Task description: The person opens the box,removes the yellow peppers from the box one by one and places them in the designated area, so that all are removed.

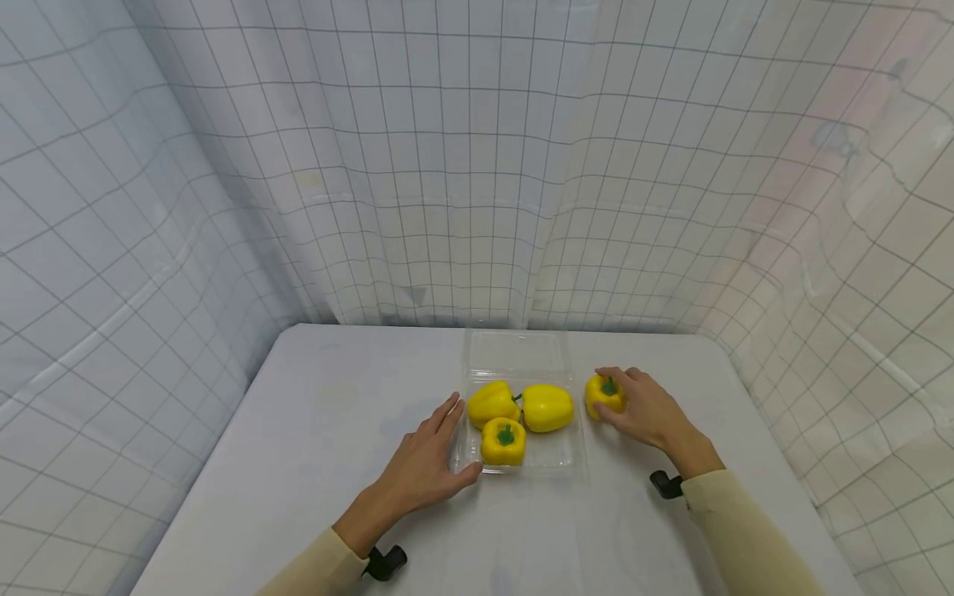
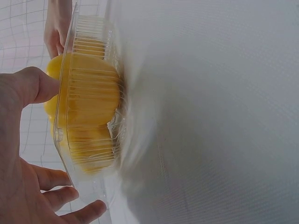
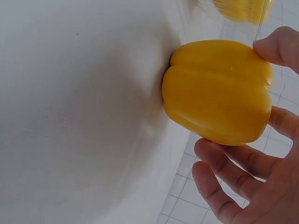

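Note:
A clear plastic clamshell box (image 1: 555, 454) stands on the table with its lid (image 1: 517, 352) folded back. Inside lie three yellow bell peppers (image 1: 503, 443), one of them with its green stem facing up. My left hand (image 1: 423, 463) rests along the box's left side, fingers spread, the thumb (image 2: 41, 86) at the rim. To the right of the box, my right hand (image 1: 647, 411) holds another yellow bell pepper (image 3: 217, 91) between thumb and fingers. That pepper is upright, its underside close to the table surface and its stem up.
A white table (image 1: 320, 414) carries everything. Grid-patterned white curtains (image 1: 462, 165) hang behind it and along both sides. Dark wrist-worn camera mounts (image 1: 386, 563) sit at both cuffs.

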Demonstrator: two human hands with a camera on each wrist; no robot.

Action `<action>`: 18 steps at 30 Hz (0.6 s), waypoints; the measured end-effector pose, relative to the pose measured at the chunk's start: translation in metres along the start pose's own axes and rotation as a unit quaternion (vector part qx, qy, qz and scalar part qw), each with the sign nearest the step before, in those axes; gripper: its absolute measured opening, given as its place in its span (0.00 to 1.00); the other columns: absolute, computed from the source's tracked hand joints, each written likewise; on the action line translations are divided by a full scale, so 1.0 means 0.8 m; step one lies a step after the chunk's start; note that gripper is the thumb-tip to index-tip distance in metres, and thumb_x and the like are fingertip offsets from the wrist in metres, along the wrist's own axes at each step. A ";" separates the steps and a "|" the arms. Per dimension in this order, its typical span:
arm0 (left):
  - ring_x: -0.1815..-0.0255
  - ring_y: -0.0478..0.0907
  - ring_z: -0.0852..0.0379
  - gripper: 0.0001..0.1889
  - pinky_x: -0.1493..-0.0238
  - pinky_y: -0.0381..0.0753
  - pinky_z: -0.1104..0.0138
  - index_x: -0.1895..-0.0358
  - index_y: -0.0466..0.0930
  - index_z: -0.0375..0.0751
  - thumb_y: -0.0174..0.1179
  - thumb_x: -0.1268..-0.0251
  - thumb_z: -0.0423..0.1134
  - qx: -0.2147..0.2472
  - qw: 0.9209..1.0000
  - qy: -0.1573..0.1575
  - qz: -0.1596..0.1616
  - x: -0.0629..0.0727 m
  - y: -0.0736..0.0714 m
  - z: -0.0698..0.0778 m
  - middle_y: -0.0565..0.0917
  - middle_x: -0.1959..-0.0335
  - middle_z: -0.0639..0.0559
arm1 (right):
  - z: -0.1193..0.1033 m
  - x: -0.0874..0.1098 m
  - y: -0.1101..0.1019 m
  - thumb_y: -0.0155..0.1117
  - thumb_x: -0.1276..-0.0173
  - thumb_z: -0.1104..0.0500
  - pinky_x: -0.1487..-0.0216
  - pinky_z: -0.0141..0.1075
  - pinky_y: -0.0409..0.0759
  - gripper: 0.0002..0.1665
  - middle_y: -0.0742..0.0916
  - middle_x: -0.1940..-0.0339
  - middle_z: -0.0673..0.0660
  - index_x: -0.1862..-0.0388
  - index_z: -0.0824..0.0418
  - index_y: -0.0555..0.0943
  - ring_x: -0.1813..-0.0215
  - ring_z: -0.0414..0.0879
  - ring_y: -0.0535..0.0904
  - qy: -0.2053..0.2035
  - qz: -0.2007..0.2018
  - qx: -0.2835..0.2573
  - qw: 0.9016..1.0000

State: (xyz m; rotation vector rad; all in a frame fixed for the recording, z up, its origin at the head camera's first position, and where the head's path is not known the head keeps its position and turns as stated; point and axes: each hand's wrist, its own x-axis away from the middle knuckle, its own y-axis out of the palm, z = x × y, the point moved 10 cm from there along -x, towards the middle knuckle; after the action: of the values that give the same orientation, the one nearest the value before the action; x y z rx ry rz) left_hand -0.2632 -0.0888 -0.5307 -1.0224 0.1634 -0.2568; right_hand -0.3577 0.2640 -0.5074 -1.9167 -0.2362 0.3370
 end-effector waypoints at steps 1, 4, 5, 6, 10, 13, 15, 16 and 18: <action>0.13 0.76 0.32 0.56 0.23 0.81 0.25 0.04 0.60 0.44 0.69 0.27 0.67 -0.001 1.000 0.000 0.000 0.000 0.000 0.000 0.59 0.01 0.47 | -0.001 0.000 -0.001 0.74 0.19 0.39 0.49 0.58 0.91 0.38 0.90 0.39 0.68 0.17 0.53 0.82 0.50 0.56 0.85 0.001 -0.002 0.005 1.000; 0.13 0.76 0.32 0.56 0.22 0.80 0.25 0.04 0.60 0.44 0.69 0.27 0.67 -0.002 1.000 0.000 -0.001 0.000 0.000 0.000 0.59 0.01 0.47 | -0.003 0.001 -0.001 0.74 0.18 0.38 0.47 0.61 0.93 0.39 0.90 0.37 0.69 0.16 0.52 0.81 0.48 0.57 0.86 0.003 -0.003 0.018 1.000; 0.13 0.76 0.32 0.56 0.22 0.80 0.25 0.04 0.60 0.44 0.69 0.27 0.67 -0.002 1.000 -0.001 -0.002 0.000 0.000 0.000 0.59 0.01 0.47 | -0.003 0.001 -0.002 0.74 0.19 0.38 0.46 0.62 0.93 0.39 0.90 0.36 0.69 0.15 0.52 0.81 0.47 0.58 0.87 0.004 -0.004 0.020 1.000; 0.13 0.76 0.32 0.56 0.22 0.80 0.25 0.04 0.59 0.44 0.69 0.27 0.67 -0.003 1.000 -0.001 -0.002 0.000 0.000 0.000 0.59 0.01 0.47 | -0.003 0.001 -0.002 0.74 0.19 0.38 0.45 0.63 0.93 0.40 0.90 0.36 0.69 0.15 0.53 0.81 0.46 0.59 0.87 0.004 -0.004 0.022 1.000; 0.13 0.76 0.32 0.56 0.22 0.80 0.25 0.04 0.60 0.44 0.69 0.27 0.67 -0.003 1.000 -0.003 -0.002 0.000 -0.001 0.001 0.59 0.01 0.47 | -0.003 0.002 -0.005 0.75 0.20 0.37 0.43 0.67 0.93 0.42 0.90 0.33 0.71 0.15 0.54 0.81 0.44 0.64 0.88 0.001 0.002 0.030 1.000; 0.13 0.76 0.32 0.56 0.22 0.80 0.25 0.04 0.60 0.44 0.69 0.27 0.67 -0.001 1.000 -0.004 -0.002 0.001 -0.001 0.001 0.59 0.01 0.47 | -0.005 0.003 -0.008 0.76 0.21 0.36 0.41 0.69 0.92 0.43 0.89 0.31 0.72 0.15 0.54 0.81 0.42 0.67 0.89 -0.005 0.014 0.038 0.999; 0.13 0.76 0.32 0.56 0.22 0.79 0.24 0.04 0.60 0.44 0.69 0.27 0.67 0.000 1.000 -0.006 -0.003 0.001 -0.001 0.001 0.59 0.01 0.47 | -0.007 0.003 -0.011 0.76 0.21 0.36 0.39 0.70 0.90 0.43 0.88 0.29 0.72 0.15 0.53 0.81 0.40 0.69 0.88 -0.011 0.024 0.044 0.999; 0.13 0.76 0.32 0.56 0.22 0.79 0.24 0.04 0.60 0.44 0.69 0.27 0.67 0.000 1.000 -0.006 -0.003 0.001 0.000 0.001 0.59 0.01 0.47 | -0.009 0.003 -0.013 0.76 0.21 0.35 0.37 0.71 0.89 0.43 0.88 0.28 0.72 0.15 0.53 0.81 0.38 0.69 0.88 -0.014 0.028 0.047 0.998; 0.12 0.75 0.32 0.56 0.21 0.79 0.24 0.04 0.60 0.44 0.69 0.28 0.67 0.000 1.000 -0.006 -0.002 0.000 0.000 0.000 0.59 0.01 0.47 | -0.012 0.003 -0.016 0.75 0.22 0.35 0.36 0.72 0.87 0.44 0.87 0.27 0.71 0.15 0.53 0.81 0.36 0.71 0.87 -0.020 0.036 0.052 0.998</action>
State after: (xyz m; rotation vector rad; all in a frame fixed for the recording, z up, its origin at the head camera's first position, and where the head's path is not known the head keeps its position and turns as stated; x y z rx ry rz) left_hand -0.2629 -0.0887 -0.5304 -1.0243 0.1502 -0.2550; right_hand -0.3519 0.2606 -0.4928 -1.8202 -0.1723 0.4288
